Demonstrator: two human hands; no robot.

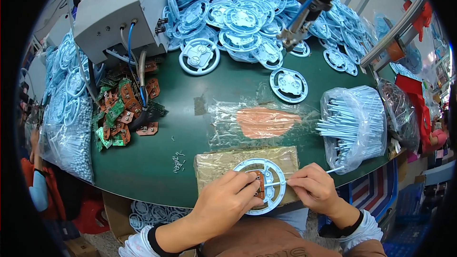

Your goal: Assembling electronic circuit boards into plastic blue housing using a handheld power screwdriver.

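Note:
A light-blue plastic toy steering wheel (283, 195) rests on the tape-wrapped block (212, 162) at the near edge of the table. Inside its ring sits a small brown circuit board (260, 181). My left hand (226, 195) grips the wheel from the left, its fingertips pressed on the board and partly covering it. From the right, my right hand (312, 188) pinches a thin light-blue stick (336, 169). That stick reaches across the ring's right side toward the board; its far end sticks out behind my fingers.
Wheels (238, 19) are heaped at the back. Brown and green circuit boards (126, 100) lie left, below a grey machine (114, 14); small screws (178, 162) are nearer. A bag of sticks (354, 126) stands right. A metal tool (290, 35) with a blue hose hangs overhead.

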